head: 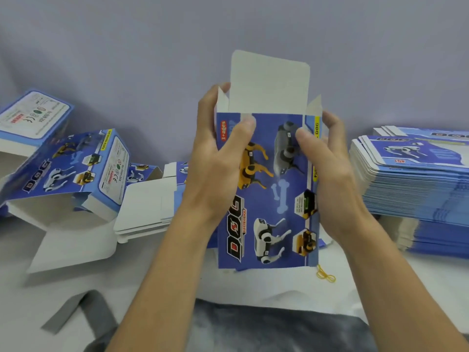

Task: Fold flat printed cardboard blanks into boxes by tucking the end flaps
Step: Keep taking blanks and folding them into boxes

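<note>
Standing upright at mid-frame, the blue printed dog-toy box (266, 189) has its long axis running away from the person, open end farthest, with the white top flap (270, 82) raised and two small side flaps splayed. The left hand (215, 158) grips its left edge, thumb on the printed face; the right hand (327, 158) grips the right edge likewise. A stack of flat blanks (416, 179) lies at right, well apart; folded boxes (68, 168) lie at left. A yellow rubber band (324, 274) rests near the box's lower corner.
</note>
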`<state>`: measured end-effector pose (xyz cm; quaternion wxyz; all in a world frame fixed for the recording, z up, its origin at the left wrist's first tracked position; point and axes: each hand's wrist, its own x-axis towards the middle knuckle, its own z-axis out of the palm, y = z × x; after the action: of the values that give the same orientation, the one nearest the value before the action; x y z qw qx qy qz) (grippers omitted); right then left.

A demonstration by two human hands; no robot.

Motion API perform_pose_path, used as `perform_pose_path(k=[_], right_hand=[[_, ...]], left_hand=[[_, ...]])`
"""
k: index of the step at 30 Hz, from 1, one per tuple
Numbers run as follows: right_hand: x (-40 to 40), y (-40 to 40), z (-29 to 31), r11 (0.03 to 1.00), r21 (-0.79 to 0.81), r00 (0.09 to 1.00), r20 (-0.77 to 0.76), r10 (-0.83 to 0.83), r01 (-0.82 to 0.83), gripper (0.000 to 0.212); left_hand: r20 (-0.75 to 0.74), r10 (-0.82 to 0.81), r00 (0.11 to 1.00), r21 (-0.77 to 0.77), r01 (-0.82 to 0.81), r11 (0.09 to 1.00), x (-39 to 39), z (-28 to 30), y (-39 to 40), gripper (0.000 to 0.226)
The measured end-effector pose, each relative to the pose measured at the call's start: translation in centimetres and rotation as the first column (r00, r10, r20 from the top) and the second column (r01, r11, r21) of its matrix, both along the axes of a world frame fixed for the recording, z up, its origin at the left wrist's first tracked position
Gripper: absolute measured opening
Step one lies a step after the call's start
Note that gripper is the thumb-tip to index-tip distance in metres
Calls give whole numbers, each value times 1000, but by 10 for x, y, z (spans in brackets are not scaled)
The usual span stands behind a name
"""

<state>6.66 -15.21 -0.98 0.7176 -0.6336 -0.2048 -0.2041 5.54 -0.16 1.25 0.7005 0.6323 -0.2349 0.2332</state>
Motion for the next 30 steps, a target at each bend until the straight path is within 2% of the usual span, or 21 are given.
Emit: perform_pose_path(k=[4, 9, 13, 15, 18, 22, 24, 27, 29, 30], right_hand=[[-5, -2, 7, 992, -23, 992, 36, -119, 120, 57], [-8, -3, 14, 998, 34, 994, 88, 58, -61, 50], [-8, -3, 14, 996, 48, 995, 57, 77, -80, 47], [-9, -2, 14, 998, 19, 997, 39, 65, -66, 44], [-11, 0, 17, 999, -17, 999, 8, -40, 40, 45], [-13, 2, 19, 988, 116, 993, -81, -90, 100, 53], [-11, 0, 17, 981, 116, 980, -142, -139, 156, 41], [-10, 2, 16, 977, 103, 968, -191, -163, 185, 36], [-9, 2, 16, 976, 109, 971, -166, -171, 191, 16], [-9, 2, 16, 975, 123, 973, -157, -168, 188, 21]], left_hand=[[-1, 84, 997, -12, -84, 996, 2, 0, -3, 31], [-14, 99, 995, -10, -99, 995, 0, 2, -7, 28], [-7, 91, 996, -31, -91, 995, -1, 1, -8, 13], [-18, 92, 996, -39, -92, 995, -1, -1, -8, 23], [-53, 48, 997, -87, -52, 995, -3, 0, -10, 47], [-79, 53, 995, -67, -59, 996, -3, 2, -12, 43], [-111, 45, 993, -5, -46, 999, -3, 3, -11, 37], [-155, 78, 985, 30, -74, 997, -4, 7, -8, 22], [-178, 107, 978, -12, -111, 994, -4, 7, -6, 12], [-206, 99, 973, -62, -114, 991, -4, 6, -6, 20]])
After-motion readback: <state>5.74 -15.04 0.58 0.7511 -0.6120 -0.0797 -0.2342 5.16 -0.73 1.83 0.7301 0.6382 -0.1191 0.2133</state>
